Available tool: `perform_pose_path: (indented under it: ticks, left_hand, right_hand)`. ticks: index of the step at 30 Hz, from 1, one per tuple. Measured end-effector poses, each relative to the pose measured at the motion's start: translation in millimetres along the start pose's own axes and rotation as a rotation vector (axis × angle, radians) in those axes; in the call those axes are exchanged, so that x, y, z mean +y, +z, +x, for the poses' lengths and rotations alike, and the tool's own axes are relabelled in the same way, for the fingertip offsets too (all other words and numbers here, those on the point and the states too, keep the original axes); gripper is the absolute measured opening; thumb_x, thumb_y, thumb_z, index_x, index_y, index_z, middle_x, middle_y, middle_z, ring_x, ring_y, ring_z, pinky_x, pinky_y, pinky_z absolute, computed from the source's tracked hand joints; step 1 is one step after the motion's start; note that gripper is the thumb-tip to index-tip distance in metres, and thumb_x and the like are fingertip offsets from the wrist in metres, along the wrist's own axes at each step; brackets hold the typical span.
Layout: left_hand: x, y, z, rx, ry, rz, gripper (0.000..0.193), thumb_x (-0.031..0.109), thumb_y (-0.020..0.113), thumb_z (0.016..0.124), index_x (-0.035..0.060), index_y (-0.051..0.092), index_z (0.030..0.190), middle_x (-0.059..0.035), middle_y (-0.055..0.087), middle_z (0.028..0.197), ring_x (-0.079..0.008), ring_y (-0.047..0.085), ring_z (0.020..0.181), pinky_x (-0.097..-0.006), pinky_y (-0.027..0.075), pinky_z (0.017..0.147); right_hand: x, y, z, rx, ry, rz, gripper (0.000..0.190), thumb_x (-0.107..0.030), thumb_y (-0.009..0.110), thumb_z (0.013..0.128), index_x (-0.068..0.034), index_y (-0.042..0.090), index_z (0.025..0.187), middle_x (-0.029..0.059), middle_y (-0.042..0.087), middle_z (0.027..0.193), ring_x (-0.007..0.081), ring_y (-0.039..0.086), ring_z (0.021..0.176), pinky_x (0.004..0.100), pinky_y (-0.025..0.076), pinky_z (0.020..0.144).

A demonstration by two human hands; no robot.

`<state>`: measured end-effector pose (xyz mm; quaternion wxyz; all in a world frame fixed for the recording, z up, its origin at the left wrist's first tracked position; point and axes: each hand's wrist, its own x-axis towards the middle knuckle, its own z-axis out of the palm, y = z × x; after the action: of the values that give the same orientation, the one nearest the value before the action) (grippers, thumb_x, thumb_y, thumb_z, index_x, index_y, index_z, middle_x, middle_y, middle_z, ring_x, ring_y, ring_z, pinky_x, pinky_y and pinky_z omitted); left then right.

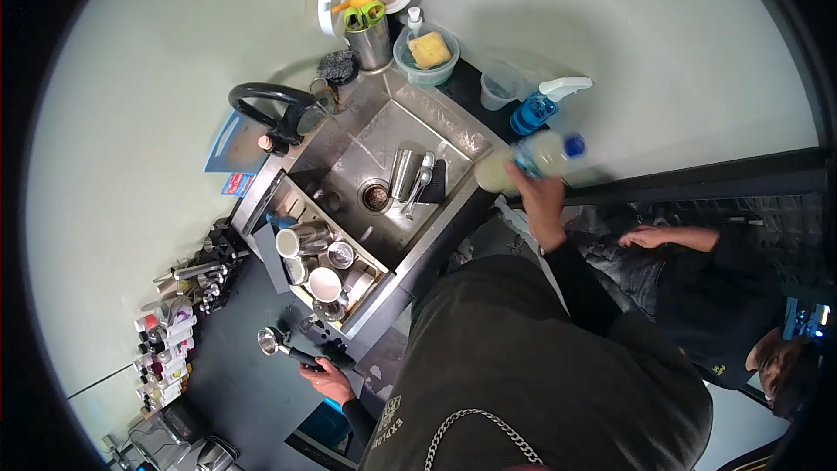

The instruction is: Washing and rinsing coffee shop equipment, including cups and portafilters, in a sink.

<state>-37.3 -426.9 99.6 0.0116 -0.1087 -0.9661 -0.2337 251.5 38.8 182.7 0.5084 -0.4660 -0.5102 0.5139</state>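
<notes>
My right hand (537,199) grips a clear plastic bottle (548,154) with a blue cap and pale yellowish contents, tilted beside the sink's corner; the bottle is blurred. With my left hand (329,381) I hold the black handle of an espresso portafilter (288,347), its metal basket over the dark counter. Water runs from the black faucet (274,95) into the steel sink (346,127). Inside the sink lie a metal cup (405,173) and several spoons (418,186) near the drain. A rack (297,193) across the sink holds metal pitchers and cups.
A blue spray bottle (533,112), a plastic cup (497,88) and a tub with a yellow sponge (429,50) line the sink's back edge. Several small bottles (167,340) stand along the counter (242,353) by the wall. Another person (713,288) is at the right.
</notes>
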Motion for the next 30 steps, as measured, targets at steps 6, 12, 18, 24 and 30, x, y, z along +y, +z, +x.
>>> perform_pose_path:
  ticks: [6,12,18,24,30]
  left_hand:
    - [1,-1,-3,0.011,-0.032,-0.062,0.047,0.025,0.054,0.098,-0.0066,0.043,0.131,-0.0349,0.060,0.112,-0.0482,0.061,0.098,-0.0505,0.048,0.083]
    - [2,-1,-1,0.003,-0.065,0.000,0.048,0.026,0.055,0.097,-0.0062,0.044,0.131,-0.0344,0.060,0.114,-0.0493,0.060,0.102,-0.0495,0.047,0.088]
    - [2,2,-3,0.071,-0.016,0.021,0.049,0.026,0.057,0.097,-0.0045,0.043,0.133,-0.0336,0.061,0.113,-0.0491,0.060,0.101,-0.0499,0.047,0.087]
    - [3,0,-3,0.037,-0.057,-0.027,0.049,0.024,0.058,0.095,-0.0024,0.043,0.133,-0.0310,0.065,0.106,-0.0464,0.063,0.094,-0.0500,0.048,0.082]
    - [9,0,-3,0.039,-0.036,-0.075,0.047,0.021,0.059,0.094,-0.0017,0.043,0.132,-0.0293,0.066,0.101,-0.0442,0.065,0.088,-0.0475,0.050,0.078]
  right_hand:
    - [18,81,107,-0.035,-0.336,-0.317,0.060,-0.024,0.086,0.075,0.000,0.053,0.120,0.0128,0.069,0.105,0.0258,0.068,0.099,0.0378,0.052,0.089]
    - [8,111,166,0.009,-0.313,-0.510,0.077,-0.032,0.089,0.066,-0.001,0.045,0.121,0.0227,0.067,0.110,0.0411,0.066,0.105,0.0472,0.052,0.091]
    - [26,112,205,-0.007,-0.320,-0.623,0.073,-0.028,0.090,0.064,-0.002,0.047,0.117,0.0219,0.066,0.109,0.0403,0.065,0.104,0.0473,0.052,0.089]
    - [34,103,220,0.061,-0.424,-0.646,0.079,-0.025,0.091,0.064,-0.002,0.046,0.124,0.0202,0.063,0.115,0.0393,0.063,0.108,0.0471,0.050,0.093]
    - [35,105,221,0.067,-0.454,-0.618,0.079,-0.021,0.091,0.064,0.001,0.046,0.124,0.0227,0.058,0.117,0.0392,0.059,0.110,0.0469,0.047,0.096]
